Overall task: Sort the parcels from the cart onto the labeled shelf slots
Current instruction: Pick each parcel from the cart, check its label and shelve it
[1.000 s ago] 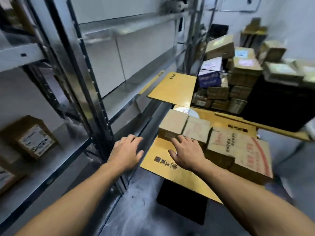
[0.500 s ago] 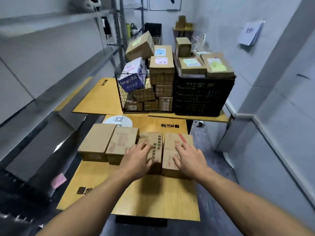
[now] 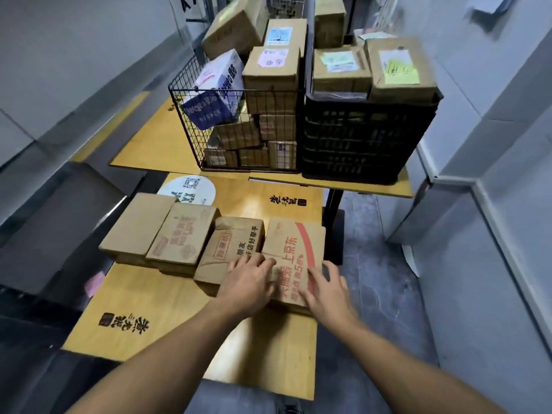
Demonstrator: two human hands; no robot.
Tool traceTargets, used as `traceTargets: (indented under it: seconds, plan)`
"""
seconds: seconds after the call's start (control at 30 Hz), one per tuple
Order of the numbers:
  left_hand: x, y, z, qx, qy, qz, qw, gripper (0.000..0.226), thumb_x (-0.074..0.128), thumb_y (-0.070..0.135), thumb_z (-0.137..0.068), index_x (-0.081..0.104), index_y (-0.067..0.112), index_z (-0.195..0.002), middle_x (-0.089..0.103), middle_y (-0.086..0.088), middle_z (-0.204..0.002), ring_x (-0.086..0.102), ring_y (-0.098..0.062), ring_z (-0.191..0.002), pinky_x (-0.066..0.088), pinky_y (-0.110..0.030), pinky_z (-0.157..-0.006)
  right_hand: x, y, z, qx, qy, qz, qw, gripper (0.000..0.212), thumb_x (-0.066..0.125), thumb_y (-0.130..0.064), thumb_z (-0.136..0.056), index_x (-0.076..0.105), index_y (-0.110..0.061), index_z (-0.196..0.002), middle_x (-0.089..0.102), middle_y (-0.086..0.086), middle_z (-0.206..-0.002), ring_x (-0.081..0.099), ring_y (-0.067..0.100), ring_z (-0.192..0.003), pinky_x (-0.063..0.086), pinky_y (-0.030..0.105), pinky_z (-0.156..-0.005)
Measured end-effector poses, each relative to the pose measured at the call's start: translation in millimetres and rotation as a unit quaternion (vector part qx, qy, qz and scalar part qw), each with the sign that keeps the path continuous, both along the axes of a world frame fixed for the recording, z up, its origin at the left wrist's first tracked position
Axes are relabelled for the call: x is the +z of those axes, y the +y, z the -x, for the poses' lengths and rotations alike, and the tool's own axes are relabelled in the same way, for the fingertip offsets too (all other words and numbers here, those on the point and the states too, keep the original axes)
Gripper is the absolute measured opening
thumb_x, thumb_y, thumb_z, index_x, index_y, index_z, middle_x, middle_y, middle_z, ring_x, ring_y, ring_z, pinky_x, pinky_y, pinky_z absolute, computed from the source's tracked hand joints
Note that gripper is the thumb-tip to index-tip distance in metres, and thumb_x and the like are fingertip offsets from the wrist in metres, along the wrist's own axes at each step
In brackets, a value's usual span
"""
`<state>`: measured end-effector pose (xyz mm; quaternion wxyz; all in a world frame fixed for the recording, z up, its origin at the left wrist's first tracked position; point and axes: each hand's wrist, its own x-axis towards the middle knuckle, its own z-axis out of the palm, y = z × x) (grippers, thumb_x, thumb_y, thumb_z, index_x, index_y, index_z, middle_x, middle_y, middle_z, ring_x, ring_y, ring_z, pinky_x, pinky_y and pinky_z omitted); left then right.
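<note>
Several brown cardboard parcels lie in a row on a low yellow table (image 3: 143,297). The rightmost parcel (image 3: 294,249) bears red print and a red stripe. My left hand (image 3: 249,280) lies with spread fingers on its left edge, also overlapping the parcel with black print (image 3: 231,243) beside it. My right hand (image 3: 327,286) rests with straight fingers on the near right part of the red-print parcel. Neither hand has lifted it. Two more parcels (image 3: 182,234) sit further left.
Behind, a second yellow table (image 3: 143,144) carries a wire basket (image 3: 185,115) and a black plastic crate (image 3: 364,138), both heaped with parcels. Grey metal shelving (image 3: 59,115) runs along the left. A grey wall (image 3: 493,174) closes the right side.
The view swung right from the shelving to the tables. Both hands moved from the left parcels onto the rightmost red-print parcel.
</note>
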<state>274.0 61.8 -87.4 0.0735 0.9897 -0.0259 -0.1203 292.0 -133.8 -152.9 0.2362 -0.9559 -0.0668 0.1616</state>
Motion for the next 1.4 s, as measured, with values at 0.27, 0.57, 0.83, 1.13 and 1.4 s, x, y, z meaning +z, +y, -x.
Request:
traceTargets:
  seconds: [0.27,0.57,0.83,1.13,1.4]
  plan:
    - [-6,-4,3,0.007,-0.014,-0.048,0.999,0.042,0.035,0.048,-0.096,0.038,0.031,-0.135,0.049,0.002,-0.134,0.035,-0.024,-0.131,0.009,-0.046,-0.118,-12,-8,7,-0.104,0.065,-0.201,0.972,0.052,0.057,-0.033,-0.099,0.037,-0.040,-0.146,0.042,0.004,-0.145,0.046,0.023,-0.130,0.044,0.037,-0.104]
    - [-11,-10,12,0.006,0.004,-0.053,0.999,0.049,0.036,0.054,-0.096,0.033,0.032,-0.140,0.046,0.003,-0.141,0.019,-0.024,-0.143,-0.006,-0.049,-0.118,-15,-22,5,-0.136,0.123,-0.321,0.929,0.048,0.055,-0.016,-0.100,0.041,-0.052,-0.126,0.058,-0.007,-0.131,0.058,0.016,-0.122,0.054,0.044,-0.099]
    - [11,-21,17,0.013,-0.077,0.061,0.995,0.054,0.041,0.056,-0.095,0.026,0.037,-0.143,0.037,0.006,-0.149,0.028,-0.018,-0.137,0.025,-0.042,-0.116,23,-36,8,-0.145,0.022,-0.368,0.918,0.049,0.053,-0.017,-0.101,0.045,-0.058,-0.124,0.059,-0.010,-0.130,0.059,0.011,-0.120,0.055,0.042,-0.098]
    - [82,34,85,0.089,-0.295,0.207,0.928,0.057,0.050,0.045,-0.087,0.040,0.030,-0.141,0.037,0.007,-0.141,0.040,-0.014,-0.127,0.041,-0.040,-0.107,114,35,28,-0.030,-0.134,-0.426,0.894,0.047,0.061,-0.030,-0.097,0.041,-0.055,-0.131,0.051,-0.014,-0.133,0.053,-0.007,-0.115,0.048,0.010,-0.090]
    - [133,95,234,0.199,-0.418,0.325,0.825,0.042,0.053,0.034,-0.091,0.047,0.039,-0.132,0.052,0.012,-0.130,0.051,-0.004,-0.120,0.043,-0.016,-0.095,160,127,120,0.076,-0.030,-0.544,0.835,0.039,0.054,-0.016,-0.101,0.046,-0.042,-0.128,0.055,-0.019,-0.122,0.059,-0.010,-0.107,0.053,0.016,-0.088]
